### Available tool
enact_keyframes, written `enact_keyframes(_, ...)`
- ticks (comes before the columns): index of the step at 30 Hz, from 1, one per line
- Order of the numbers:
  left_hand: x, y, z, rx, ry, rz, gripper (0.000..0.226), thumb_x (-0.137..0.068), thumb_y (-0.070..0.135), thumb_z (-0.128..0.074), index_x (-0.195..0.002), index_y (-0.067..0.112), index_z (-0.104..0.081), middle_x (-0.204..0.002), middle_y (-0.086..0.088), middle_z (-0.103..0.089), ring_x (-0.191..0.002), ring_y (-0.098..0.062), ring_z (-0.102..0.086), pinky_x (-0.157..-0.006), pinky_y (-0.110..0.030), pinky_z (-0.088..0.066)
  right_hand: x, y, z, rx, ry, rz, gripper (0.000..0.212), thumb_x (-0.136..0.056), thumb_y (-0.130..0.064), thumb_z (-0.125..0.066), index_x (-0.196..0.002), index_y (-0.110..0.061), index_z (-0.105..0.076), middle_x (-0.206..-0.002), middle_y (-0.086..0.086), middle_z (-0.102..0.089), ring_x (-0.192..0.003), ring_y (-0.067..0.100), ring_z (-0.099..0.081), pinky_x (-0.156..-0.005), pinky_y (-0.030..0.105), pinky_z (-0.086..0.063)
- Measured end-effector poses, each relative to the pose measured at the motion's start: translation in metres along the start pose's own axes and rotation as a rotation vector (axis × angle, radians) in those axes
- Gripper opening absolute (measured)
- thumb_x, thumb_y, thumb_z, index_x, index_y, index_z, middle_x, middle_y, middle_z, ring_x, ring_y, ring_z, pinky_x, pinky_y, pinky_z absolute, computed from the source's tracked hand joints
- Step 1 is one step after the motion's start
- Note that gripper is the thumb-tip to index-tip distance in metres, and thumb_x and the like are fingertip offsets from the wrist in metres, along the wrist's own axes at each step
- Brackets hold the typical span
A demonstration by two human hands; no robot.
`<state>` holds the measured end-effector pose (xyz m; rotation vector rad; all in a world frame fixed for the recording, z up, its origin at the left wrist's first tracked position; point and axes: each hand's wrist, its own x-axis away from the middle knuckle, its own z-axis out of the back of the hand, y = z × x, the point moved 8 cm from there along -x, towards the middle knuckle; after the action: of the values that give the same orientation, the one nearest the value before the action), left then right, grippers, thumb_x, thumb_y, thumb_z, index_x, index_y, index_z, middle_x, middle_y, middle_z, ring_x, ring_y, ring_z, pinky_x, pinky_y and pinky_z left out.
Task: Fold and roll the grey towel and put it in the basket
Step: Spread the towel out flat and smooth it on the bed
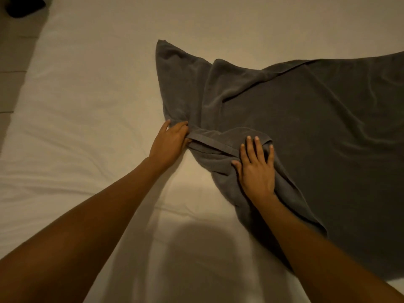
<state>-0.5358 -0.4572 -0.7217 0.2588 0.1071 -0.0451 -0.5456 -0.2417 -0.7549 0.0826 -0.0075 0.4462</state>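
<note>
Item: grey towel (pixel 306 132), terry cloth w/ short nap, dark charcoal, spread over ctr and right of frame on a white sheet (pixel 87 106); runs off the right edge. Shape irregular: one pointed corner sticks up at upper ctr, a second rounded fold lies just right of it, creases fan out from the bunched lower-left part. Flat woven hem band visible along the edge between the two hands. Lower edge of towel trails toward bottom right, lying in soft ripples. Left hand (pixel 169 143), ctr-left of frame, at the towel's left edge; fingers curled onto the hem end, pinching it, thumb side up. Right hand (pixel 256 169), ctr of frame, lies palm-down on the bunched fabric; fingers straight and spread, pressing the cloth flat, not clutching. Both forearms bare, entering from bottom corners. Sheet: smooth cotton-like, faint wrinkles at left, a rounded shadow at bottom ctr. Floor strip (pixel 13 62) along upper left edge, w/ a dark object (pixel 24 6) in the top left corner, too dim to identify.
</note>
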Motion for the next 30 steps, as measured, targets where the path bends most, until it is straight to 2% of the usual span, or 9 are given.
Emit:
enact_keyframes(3, -0.004, -0.002, -0.001, 0.016, 0.052, -0.029, 0.022, -0.096, 0.020, -0.050, -0.101, 0.003, -0.064, -0.113, -0.017, -0.067, -0.101, -0.031, -0.065, -0.112, -0.044, -0.025, -0.010, -0.003, 0.004, -0.005, 0.048, -0.021, 0.061, -0.097, -0.046, -0.027, -0.132, -0.002, -0.051, -0.146, 0.020, -0.039, -0.140, 0.032, -0.028, -0.113, 0.053, -0.005)
enact_keyframes(6, -0.010, -0.004, -0.001, 0.042, 0.093, -0.025, 0.023, -0.096, 0.019, -0.050, -0.104, 0.002, -0.064, -0.101, -0.015, -0.070, -0.091, -0.030, -0.067, -0.112, -0.043, -0.025, -0.016, -0.005, 0.005, 0.037, 0.064, -0.033, 0.064, -0.094, -0.048, -0.043, -0.134, 0.001, -0.048, -0.146, 0.023, -0.037, -0.140, 0.033, -0.026, -0.113, 0.053, 0.001)
enact_keyframes(9, -0.010, -0.004, -0.001, 0.052, 0.120, -0.045, 0.025, -0.096, 0.019, -0.050, -0.106, 0.001, -0.063, -0.099, -0.015, -0.070, -0.089, -0.030, -0.067, -0.110, -0.046, -0.029, -0.024, -0.004, 0.002, 0.067, 0.043, -0.042, 0.065, -0.090, -0.045, -0.053, -0.136, -0.001, -0.045, -0.148, 0.023, -0.034, -0.142, 0.034, -0.022, -0.113, 0.053, 0.006)
enact_keyframes(15, -0.008, -0.009, -0.011, 0.097, -0.015, -0.034, 0.046, -0.095, 0.039, -0.047, -0.131, 0.011, -0.051, -0.136, -0.011, -0.054, -0.126, -0.025, -0.050, -0.114, -0.049, -0.017, -0.037, 0.007, 0.006, 0.005, 0.017, -0.057, 0.046, -0.093, -0.020, -0.051, -0.137, -0.009, -0.048, -0.148, 0.022, -0.034, -0.143, 0.038, -0.015, -0.112, 0.056, 0.007)
enact_keyframes(18, -0.008, -0.008, -0.015, 0.030, -0.048, -0.046, 0.056, -0.092, 0.044, -0.047, -0.136, 0.011, -0.047, -0.143, -0.012, -0.046, -0.131, -0.027, -0.045, -0.113, -0.051, -0.017, -0.027, 0.015, 0.018, -0.057, 0.059, -0.068, 0.043, -0.088, -0.014, -0.056, -0.131, -0.008, -0.055, -0.144, 0.023, -0.040, -0.141, 0.040, -0.021, -0.113, 0.057, 0.001)
enact_keyframes(21, -0.017, -0.009, -0.015, -0.064, -0.082, -0.025, 0.060, -0.091, 0.043, -0.050, -0.142, 0.012, -0.040, -0.147, -0.015, -0.038, -0.136, -0.030, -0.037, -0.113, -0.052, -0.017, -0.005, 0.021, 0.037, -0.133, 0.135, -0.132, 0.042, -0.083, -0.013, -0.048, -0.122, -0.006, -0.062, -0.141, 0.022, -0.045, -0.138, 0.040, -0.027, -0.114, 0.057, -0.007)
enact_keyframes(23, -0.024, -0.010, -0.013, -0.123, -0.122, -0.002, 0.056, -0.095, 0.038, -0.046, -0.144, 0.014, -0.035, -0.150, -0.017, -0.032, -0.139, -0.031, -0.031, -0.114, -0.053, -0.012, 0.018, 0.020, 0.051, -0.180, 0.172, -0.160, 0.043, -0.082, -0.015, -0.043, -0.118, -0.007, -0.065, -0.141, 0.020, -0.046, -0.138, 0.037, -0.028, -0.114, 0.054, -0.006)
enact_keyframes(26, -0.032, -0.004, -0.007, -0.222, -0.150, -0.071, 0.049, -0.096, 0.029, -0.048, -0.142, 0.014, -0.040, -0.146, -0.022, -0.039, -0.134, -0.034, -0.039, -0.111, -0.058, -0.016, 0.059, 0.010, 0.073, -0.248, 0.229, -0.178, 0.038, -0.082, -0.016, -0.046, -0.112, -0.007, -0.068, -0.142, 0.016, -0.047, -0.138, 0.033, -0.027, -0.115, 0.052, -0.004)
enact_keyframes(30, -0.043, 0.010, 0.000, -0.389, -0.159, -0.223, 0.058, -0.085, 0.035, -0.064, -0.135, 0.008, -0.050, -0.132, -0.021, -0.055, -0.120, -0.034, -0.055, -0.101, -0.066, -0.029, 0.091, -0.009, 0.094, -0.296, 0.258, -0.202, 0.039, -0.083, -0.024, -0.044, -0.109, -0.009, -0.069, -0.142, 0.014, -0.047, -0.138, 0.029, -0.026, -0.116, 0.051, -0.004)
